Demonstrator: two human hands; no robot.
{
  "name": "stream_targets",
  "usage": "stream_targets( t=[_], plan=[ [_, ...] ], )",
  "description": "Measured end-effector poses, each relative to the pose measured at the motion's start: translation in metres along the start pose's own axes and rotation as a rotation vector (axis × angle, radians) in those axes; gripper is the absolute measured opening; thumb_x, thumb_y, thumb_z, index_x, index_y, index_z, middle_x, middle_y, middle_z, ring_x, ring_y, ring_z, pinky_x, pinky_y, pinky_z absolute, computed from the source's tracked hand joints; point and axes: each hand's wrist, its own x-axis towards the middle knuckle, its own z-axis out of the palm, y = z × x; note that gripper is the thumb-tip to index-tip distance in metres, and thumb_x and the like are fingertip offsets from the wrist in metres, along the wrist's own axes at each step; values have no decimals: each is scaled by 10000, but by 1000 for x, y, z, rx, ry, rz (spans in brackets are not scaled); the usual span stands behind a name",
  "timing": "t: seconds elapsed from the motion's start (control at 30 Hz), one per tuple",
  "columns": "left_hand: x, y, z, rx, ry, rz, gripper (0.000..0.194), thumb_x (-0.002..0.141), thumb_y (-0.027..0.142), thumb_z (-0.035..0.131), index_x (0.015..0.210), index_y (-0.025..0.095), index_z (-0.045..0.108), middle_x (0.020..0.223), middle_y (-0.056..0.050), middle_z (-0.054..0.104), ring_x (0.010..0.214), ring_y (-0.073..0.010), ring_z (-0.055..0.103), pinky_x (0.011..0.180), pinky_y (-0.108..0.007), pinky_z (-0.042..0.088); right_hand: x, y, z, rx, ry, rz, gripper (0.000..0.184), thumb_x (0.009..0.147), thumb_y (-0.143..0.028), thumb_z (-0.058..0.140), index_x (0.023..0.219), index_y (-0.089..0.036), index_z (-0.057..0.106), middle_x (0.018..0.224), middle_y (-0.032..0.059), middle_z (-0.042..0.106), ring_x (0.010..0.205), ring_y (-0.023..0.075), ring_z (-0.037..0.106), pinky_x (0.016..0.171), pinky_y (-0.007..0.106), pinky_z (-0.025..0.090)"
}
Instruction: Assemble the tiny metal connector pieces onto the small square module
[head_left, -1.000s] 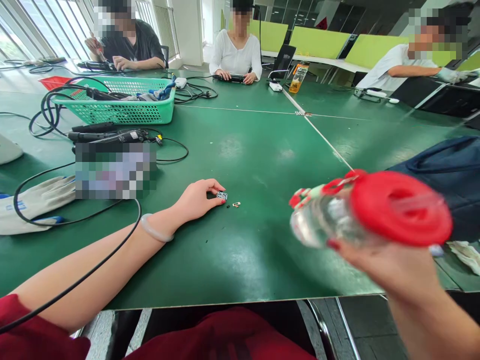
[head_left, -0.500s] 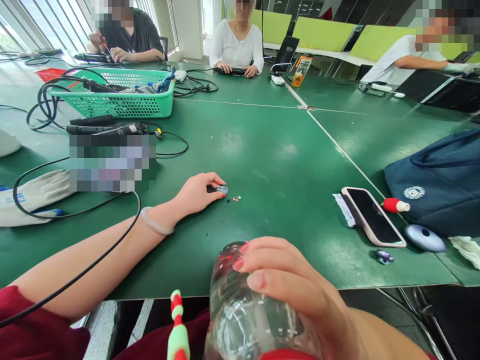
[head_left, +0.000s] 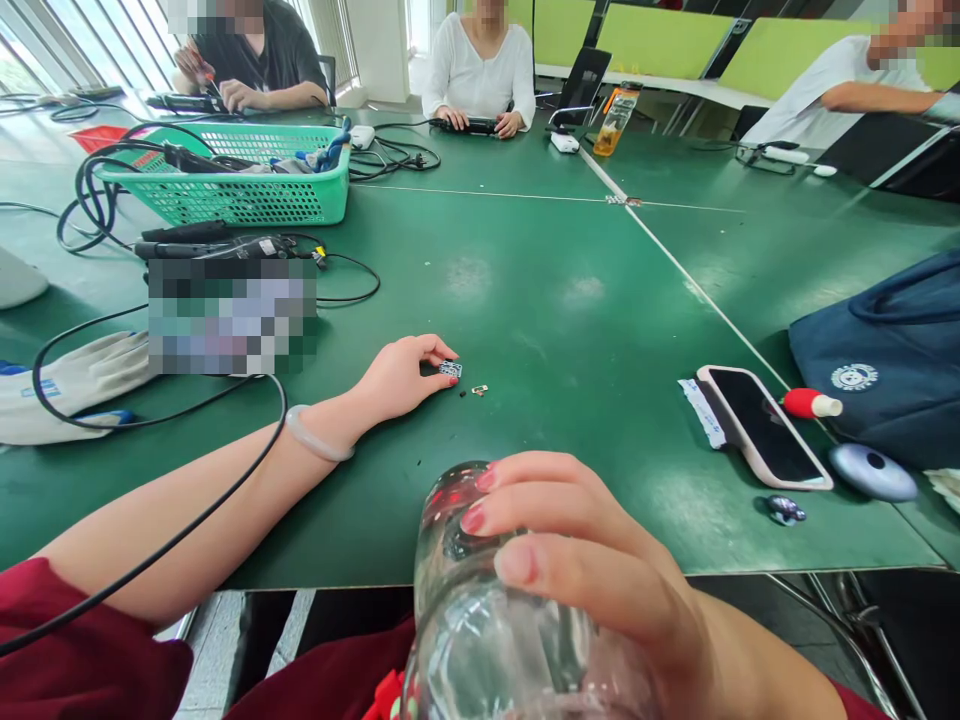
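My left hand [head_left: 405, 375] rests on the green table, its thumb and fingers closed on a small patterned rectangular piece [head_left: 450, 369] that looks like a tiny circuit board. Just right of it lie a tiny black bit [head_left: 463, 393] and a small white-and-copper part [head_left: 480, 390]. Close to the camera, my right hand [head_left: 592, 540] is wrapped round a clear bottle [head_left: 480, 640], tilted with its base away from me. The bottle's mouth end lies below the picture. Part of its red strap [head_left: 386, 695] shows at the lower edge.
On the right are a phone [head_left: 765, 425], a red-and-white small object [head_left: 812, 403], a mouse-like oval [head_left: 872, 472] and a navy bag [head_left: 885, 350]. Leftward lie a green basket [head_left: 247, 200], black cables and work gloves [head_left: 82, 390]. Three people sit around the table; an orange-capped bottle [head_left: 615, 120] stands far off.
My right hand has brought the red-lidded bottle from the right to close in front of me and tipped it up. My left hand stays in place with the small piece.
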Motion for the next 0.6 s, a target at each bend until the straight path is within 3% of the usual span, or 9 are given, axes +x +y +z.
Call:
stream_targets(
  t=[0.2, 0.37, 0.6],
  plan=[
    [0, 0, 0, -9, -5, 4, 261, 735, 354, 685, 956, 218, 655, 910, -18, 707, 886, -191, 661, 853, -329, 491, 11, -3, -4, 23, -76, 17, 461, 713, -352, 768, 1152, -319, 631, 949, 21, 709, 817, 227, 691, 847, 421, 562],
    [0, 1, 0, -3, -10, -8, 251, 734, 347, 685, 948, 219, 658, 896, -14, 703, 883, -195, 660, 849, -335, 487, 9, -4, -7, -31, -63, 88, 445, 681, -376, 789, 1101, -307, 660, 882, 24, 702, 818, 238, 687, 836, 416, 564],
    [-1, 1, -2, 14, -4, -9, 245, 733, 351, 688, 942, 227, 660, 883, -4, 695, 875, -193, 656, 836, -329, 480, 16, 0, -7, 48, -41, -57, 555, 772, -359, 715, 1289, -257, 543, 978, 59, 701, 859, 239, 684, 874, 446, 553]
  ],
)
